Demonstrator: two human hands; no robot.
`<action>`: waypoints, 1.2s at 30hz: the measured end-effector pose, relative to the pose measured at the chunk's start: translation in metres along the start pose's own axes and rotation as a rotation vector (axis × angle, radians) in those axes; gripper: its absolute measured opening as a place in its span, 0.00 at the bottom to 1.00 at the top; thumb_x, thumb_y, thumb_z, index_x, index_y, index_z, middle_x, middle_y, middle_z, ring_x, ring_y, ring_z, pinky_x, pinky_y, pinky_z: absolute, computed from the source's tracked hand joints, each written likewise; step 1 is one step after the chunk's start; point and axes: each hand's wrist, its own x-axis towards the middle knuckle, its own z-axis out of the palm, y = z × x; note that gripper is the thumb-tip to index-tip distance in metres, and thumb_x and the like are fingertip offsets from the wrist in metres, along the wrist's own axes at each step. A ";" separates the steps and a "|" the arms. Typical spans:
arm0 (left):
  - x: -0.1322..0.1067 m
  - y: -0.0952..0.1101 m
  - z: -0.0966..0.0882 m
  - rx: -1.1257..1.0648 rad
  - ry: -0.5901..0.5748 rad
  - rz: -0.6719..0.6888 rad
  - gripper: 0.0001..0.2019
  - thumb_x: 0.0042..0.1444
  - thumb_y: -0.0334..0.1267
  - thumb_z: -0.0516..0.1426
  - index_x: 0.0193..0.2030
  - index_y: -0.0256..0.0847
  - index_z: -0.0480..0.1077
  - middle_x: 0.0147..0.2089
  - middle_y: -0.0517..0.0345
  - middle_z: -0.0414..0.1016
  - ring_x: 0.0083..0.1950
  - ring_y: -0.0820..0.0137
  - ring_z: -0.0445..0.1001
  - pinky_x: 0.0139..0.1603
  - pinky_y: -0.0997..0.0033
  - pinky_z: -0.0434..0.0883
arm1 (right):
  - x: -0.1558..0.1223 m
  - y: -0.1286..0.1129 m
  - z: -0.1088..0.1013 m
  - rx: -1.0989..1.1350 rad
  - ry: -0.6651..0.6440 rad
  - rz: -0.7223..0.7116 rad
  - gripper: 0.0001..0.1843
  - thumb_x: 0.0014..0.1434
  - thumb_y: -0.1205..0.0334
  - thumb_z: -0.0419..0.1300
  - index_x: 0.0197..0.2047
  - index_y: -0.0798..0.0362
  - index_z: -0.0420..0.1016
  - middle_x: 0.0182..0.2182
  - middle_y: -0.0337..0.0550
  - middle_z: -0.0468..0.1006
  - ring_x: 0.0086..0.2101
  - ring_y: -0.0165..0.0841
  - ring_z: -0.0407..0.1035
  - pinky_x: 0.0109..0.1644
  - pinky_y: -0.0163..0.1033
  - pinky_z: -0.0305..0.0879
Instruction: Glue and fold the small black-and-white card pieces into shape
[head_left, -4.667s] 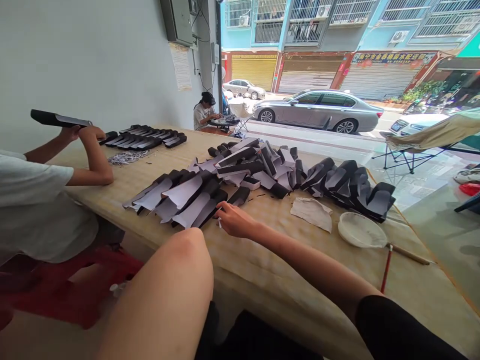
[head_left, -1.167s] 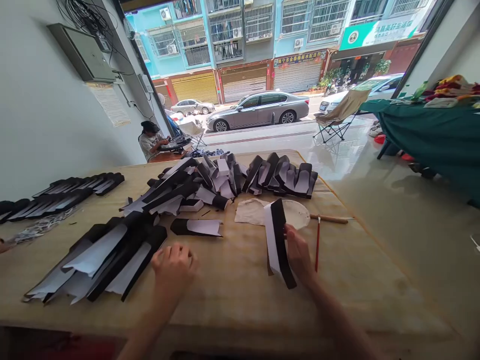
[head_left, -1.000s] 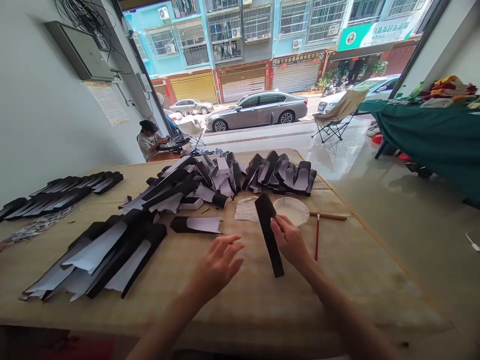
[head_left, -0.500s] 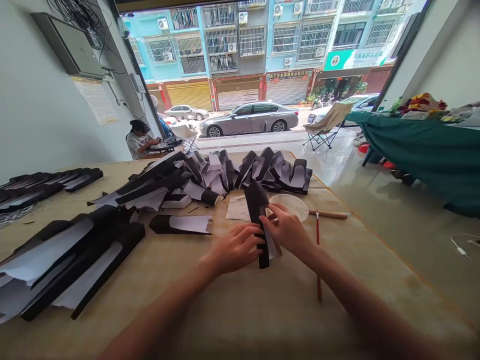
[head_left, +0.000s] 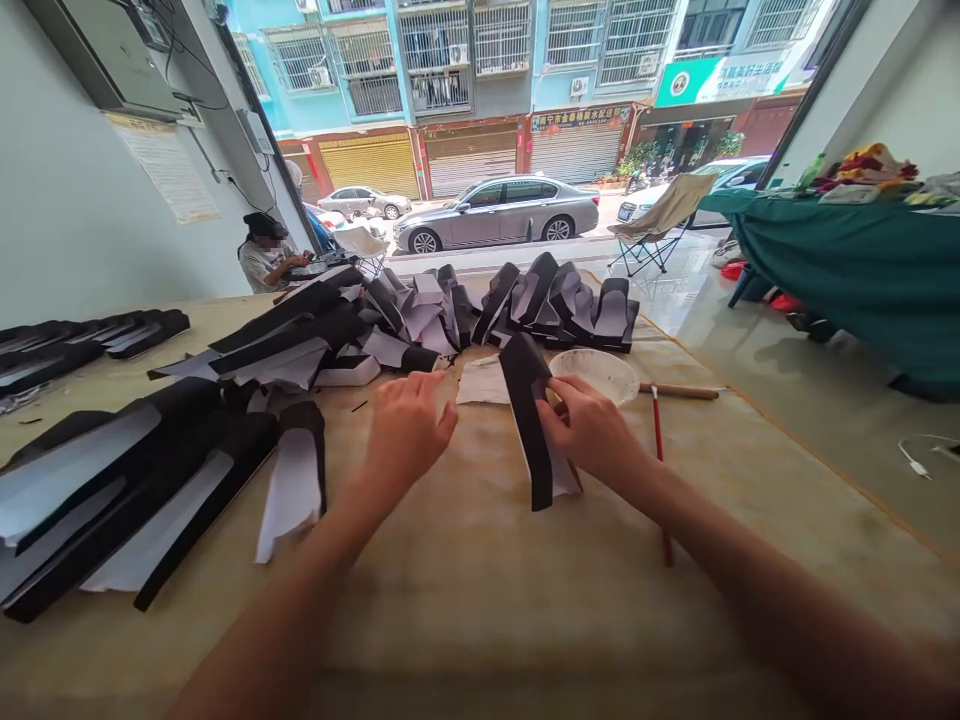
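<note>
My right hand [head_left: 592, 425] pinches a folded black strip with a white lining [head_left: 527, 425], held tilted over the table. My left hand [head_left: 409, 425] is away from it, further left, with its thumb apart from the fingers and nothing visible in it. Left of that hand a similar black-and-white piece [head_left: 296, 465] lies by itself on the table. Just beyond the held strip are a white cloth or paper square [head_left: 481, 382] and a shallow whitish dish [head_left: 600, 372]. A thin red-handled brush [head_left: 658, 425] lies close to my right forearm, partly hidden by it.
Black-and-white pieces form a heap [head_left: 450, 315] at the back and a stack [head_left: 150, 480] at left. A wooden-handled tool [head_left: 684, 392] lies right of the dish. Beyond the table are a seated person [head_left: 264, 255], a folding chair [head_left: 664, 225] and a green-covered table [head_left: 847, 250].
My left hand has let go of the held strip and moved left. The loose piece has shifted left and turned nearly lengthwise. My right hand keeps its strip; the view has tilted down slightly.
</note>
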 end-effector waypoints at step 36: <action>-0.015 0.035 0.005 -1.051 -0.151 0.041 0.09 0.53 0.34 0.58 0.41 0.40 0.67 0.44 0.52 0.70 0.52 0.64 0.69 0.48 0.67 0.71 | -0.010 -0.022 -0.018 0.491 -0.081 -0.221 0.11 0.54 0.57 0.63 0.34 0.51 0.66 0.41 0.44 0.70 0.35 0.31 0.67 0.32 0.35 0.63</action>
